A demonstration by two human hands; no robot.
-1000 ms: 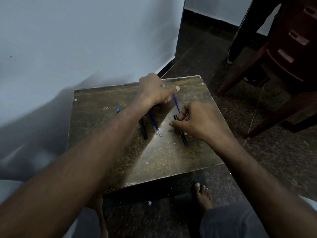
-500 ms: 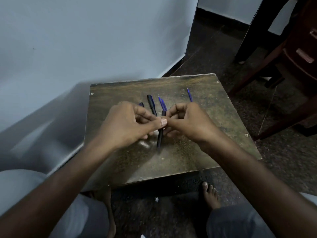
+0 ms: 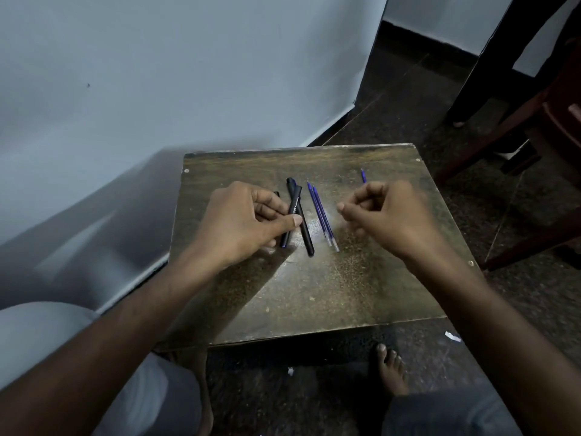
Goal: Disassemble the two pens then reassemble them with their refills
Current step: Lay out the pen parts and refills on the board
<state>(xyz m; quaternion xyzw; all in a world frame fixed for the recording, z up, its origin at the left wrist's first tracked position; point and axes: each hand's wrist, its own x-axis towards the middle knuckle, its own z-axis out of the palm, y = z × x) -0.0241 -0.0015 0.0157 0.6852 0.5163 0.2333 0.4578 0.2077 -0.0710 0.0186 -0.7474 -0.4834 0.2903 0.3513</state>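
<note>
A single head-worn wide-angle camera is looking forward and steeply down, sitting close above the small worktop (image 3: 330, 287), which is filling the middle. It is also taking in the wall (image 3: 157, 73) at left and the dark floor (image 3: 408, 105) beyond.

Both forearms are showing bare from the lower edge of the view up to the left hand (image 3: 242, 221) and the right hand (image 3: 386, 215), with no sleeves, watch or rings showing. The person is wearing pale grey cloth over the left knee and darker grey over the right, and a bare foot (image 3: 390, 369) is showing below
</note>
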